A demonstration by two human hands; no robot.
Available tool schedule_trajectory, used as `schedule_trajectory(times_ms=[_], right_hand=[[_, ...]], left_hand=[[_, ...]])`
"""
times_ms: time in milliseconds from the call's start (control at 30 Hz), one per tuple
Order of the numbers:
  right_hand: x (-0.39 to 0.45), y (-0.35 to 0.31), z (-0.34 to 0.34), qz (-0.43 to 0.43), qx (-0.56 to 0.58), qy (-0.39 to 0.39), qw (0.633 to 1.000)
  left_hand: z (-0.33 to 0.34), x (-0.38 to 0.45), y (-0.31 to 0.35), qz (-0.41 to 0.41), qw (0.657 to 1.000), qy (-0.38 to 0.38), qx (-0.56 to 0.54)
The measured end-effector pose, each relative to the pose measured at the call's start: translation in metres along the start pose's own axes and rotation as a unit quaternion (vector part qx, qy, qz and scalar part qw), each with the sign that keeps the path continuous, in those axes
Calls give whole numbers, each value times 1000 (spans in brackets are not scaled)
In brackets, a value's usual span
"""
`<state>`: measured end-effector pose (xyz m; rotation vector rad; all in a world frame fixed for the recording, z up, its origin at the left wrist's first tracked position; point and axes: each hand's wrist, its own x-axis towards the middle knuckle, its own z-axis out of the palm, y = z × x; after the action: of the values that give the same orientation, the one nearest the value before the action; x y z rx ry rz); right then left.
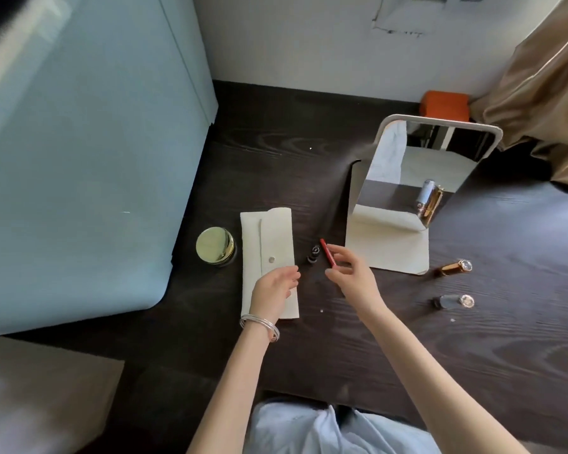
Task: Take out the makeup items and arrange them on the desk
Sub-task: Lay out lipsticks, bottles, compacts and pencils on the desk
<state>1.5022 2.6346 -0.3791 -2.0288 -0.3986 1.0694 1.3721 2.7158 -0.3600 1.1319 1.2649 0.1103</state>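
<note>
R hand (351,273) pinches red pencil (328,252) | L hand (276,286) relaxed on white pouch (269,257) | no legible txt

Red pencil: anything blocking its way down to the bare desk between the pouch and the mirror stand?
Mostly no. The right hand pinches the red pencil above a dark strip of desk. Only the small black bottle stands there, just left of the pencil. The white pouch and mirror stand flank the strip.

Dark grained wood desk (309,348), matt cream cloth pouch (269,237), glossy gold-metal lid (214,245).
</note>
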Motion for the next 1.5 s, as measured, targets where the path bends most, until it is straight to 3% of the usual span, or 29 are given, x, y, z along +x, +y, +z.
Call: schedule_trajectory(times_ms=[100, 300, 433, 700, 967, 1133, 1400, 1500], right_hand=[[22, -1, 17, -73, -73, -4, 995], [38, -2, 35, -121, -209, 46, 969], [13, -13, 30, -87, -101, 85, 987], [-35, -10, 16, -13, 61, 118, 991], [-39, 5, -8, 83, 163, 134, 974], [-29, 4, -16, 137, 220, 79, 963], [-28, 2, -22, 173, 261, -1, 950], [-27, 2, -22, 160, 260, -23, 952]], left_hand=[[-6, 10, -8, 17, 994, -15, 109], [-6, 16, -7, 44, 962, -56, 263], [4, 21, -3, 105, 937, -82, 323], [40, -1, 0, 111, 944, -190, 247], [68, -15, 17, 100, 904, -184, 373], [81, -13, 27, 65, 889, -147, 428], [90, -10, 19, -25, 914, -119, 387], [85, -15, 21, -90, 961, -153, 212]])
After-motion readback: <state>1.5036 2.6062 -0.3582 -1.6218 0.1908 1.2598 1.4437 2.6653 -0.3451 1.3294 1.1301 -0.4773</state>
